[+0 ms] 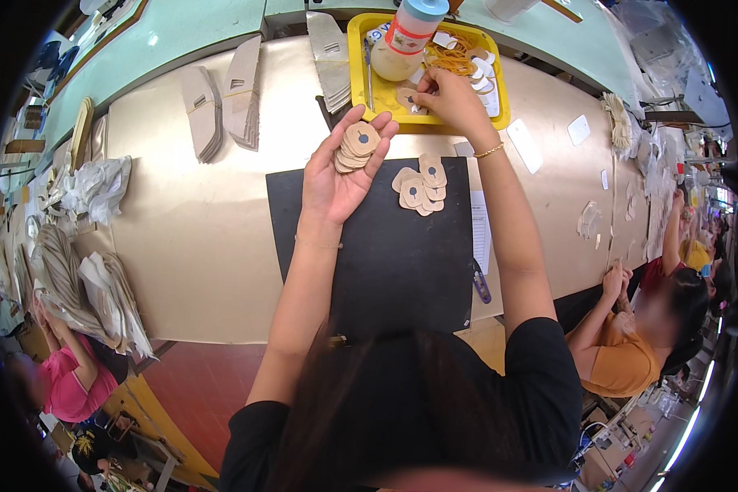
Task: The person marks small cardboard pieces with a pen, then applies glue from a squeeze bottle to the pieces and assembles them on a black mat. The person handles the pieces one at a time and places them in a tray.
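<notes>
My left hand [333, 184] is palm up above the black mat [369, 262], its fingers curled around a small stack of tan cutout pieces [357, 146]. The top piece has a dark round spot with a short slit. Over the yellow tray [355, 61], my right hand [457, 100] reaches in with its fingertips pinched at another tan cutout piece [406, 98], partly covered by the fingers. A loose pile of similar pieces [418, 190] lies on the mat's upper right part, between my forearms.
The tray holds a jar with a blue lid [405, 41], rubber bands [455, 57] and white labels. Bundled grey-tan panels [203, 115] lie at the far left. A purple-handled cutter [481, 283] is beside the mat. Co-workers [640, 336] sit at right and left.
</notes>
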A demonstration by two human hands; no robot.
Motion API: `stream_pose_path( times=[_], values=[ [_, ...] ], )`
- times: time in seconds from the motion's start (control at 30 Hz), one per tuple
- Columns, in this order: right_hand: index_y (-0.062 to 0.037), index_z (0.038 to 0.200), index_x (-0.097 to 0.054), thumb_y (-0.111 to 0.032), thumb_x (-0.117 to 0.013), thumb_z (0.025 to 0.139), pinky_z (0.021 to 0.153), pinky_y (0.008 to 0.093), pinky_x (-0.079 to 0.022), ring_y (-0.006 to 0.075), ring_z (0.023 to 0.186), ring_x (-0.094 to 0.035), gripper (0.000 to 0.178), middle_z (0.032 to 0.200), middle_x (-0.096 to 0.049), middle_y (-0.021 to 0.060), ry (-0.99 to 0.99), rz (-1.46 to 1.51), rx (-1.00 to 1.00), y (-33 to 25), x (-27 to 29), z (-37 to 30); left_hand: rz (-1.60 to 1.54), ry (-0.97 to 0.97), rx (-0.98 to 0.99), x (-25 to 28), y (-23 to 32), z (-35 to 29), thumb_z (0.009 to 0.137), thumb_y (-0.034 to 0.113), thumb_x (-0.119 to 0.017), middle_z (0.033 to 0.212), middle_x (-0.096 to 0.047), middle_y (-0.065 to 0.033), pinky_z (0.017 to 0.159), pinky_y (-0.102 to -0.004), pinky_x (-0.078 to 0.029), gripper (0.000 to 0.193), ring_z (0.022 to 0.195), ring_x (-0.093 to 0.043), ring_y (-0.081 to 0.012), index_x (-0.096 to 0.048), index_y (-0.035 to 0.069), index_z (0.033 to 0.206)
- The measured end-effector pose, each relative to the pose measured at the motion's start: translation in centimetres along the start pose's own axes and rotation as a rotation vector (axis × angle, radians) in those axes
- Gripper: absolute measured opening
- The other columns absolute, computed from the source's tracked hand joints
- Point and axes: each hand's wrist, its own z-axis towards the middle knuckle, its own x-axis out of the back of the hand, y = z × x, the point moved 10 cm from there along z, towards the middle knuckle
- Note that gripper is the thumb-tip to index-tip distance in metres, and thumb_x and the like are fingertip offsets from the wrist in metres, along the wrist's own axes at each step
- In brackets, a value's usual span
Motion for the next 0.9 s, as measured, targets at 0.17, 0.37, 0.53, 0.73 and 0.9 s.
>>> stream_pose_path(
  times=[0.17,0.37,0.53,0.73,0.9],
  values=[
    [-0.0017,0.096,-0.067,-0.013,-0.068,0.079,0.072,0.0308,-0.051,0.0204,0.076,-0.065,0.021,0.085,-0.069,0.0106,0.059,0.201,0.045,0.3,0.8,-0.5,0.082,0.051,-0.029,0.6,0.2,0.1,0.100,0.019,-0.039,0.133,-0.039,-0.0324,0.102,-0.0436,-0.046,0.037,0.126,-0.042,-0.0417,-0.041,-0.001,0.130],
    [-0.0013,0.100,-0.067,-0.010,-0.066,0.082,0.073,0.0271,-0.051,0.0140,0.078,-0.065,0.020,0.086,-0.069,0.0069,0.191,0.235,0.058,0.5,3.4,-2.2,0.209,0.075,-0.031,0.7,-0.2,0.1,0.099,0.018,-0.041,0.126,-0.047,-0.0302,0.099,-0.0422,-0.049,0.037,0.120,-0.048,-0.0402,-0.040,-0.002,0.130],
    [0.0029,0.101,-0.064,-0.007,-0.066,0.084,0.071,0.0233,-0.052,0.0113,0.077,-0.065,0.020,0.084,-0.067,0.0069,0.021,0.683,0.016,-1.8,2.8,-5.4,0.241,0.095,-0.019,0.6,-0.6,0.0,0.098,0.017,-0.043,0.124,-0.049,-0.0274,0.098,-0.0405,-0.049,0.038,0.119,-0.051,-0.0361,-0.039,-0.002,0.130],
    [0.0037,0.104,-0.062,-0.011,-0.069,0.084,0.071,0.0211,-0.051,0.0085,0.076,-0.063,0.025,0.088,-0.066,0.0050,-0.083,0.640,-0.012,-4.9,1.3,-7.5,0.251,0.067,0.008,0.1,-0.6,0.0,0.099,0.019,-0.039,0.130,-0.047,-0.0241,0.099,-0.0414,-0.048,0.041,0.119,-0.051,-0.0329,-0.036,-0.001,0.135],
    [0.0041,0.104,-0.062,-0.013,-0.068,0.085,0.067,0.0204,-0.051,0.0087,0.075,-0.064,0.027,0.085,-0.066,0.0055,-0.094,0.618,0.037,-6.3,1.0,-7.6,0.232,0.038,0.004,-0.3,-0.7,-0.2,0.098,0.018,-0.035,0.135,-0.043,-0.0233,0.106,-0.0427,-0.042,0.045,0.124,-0.046,-0.0338,-0.033,-0.003,0.138]
  ],
)
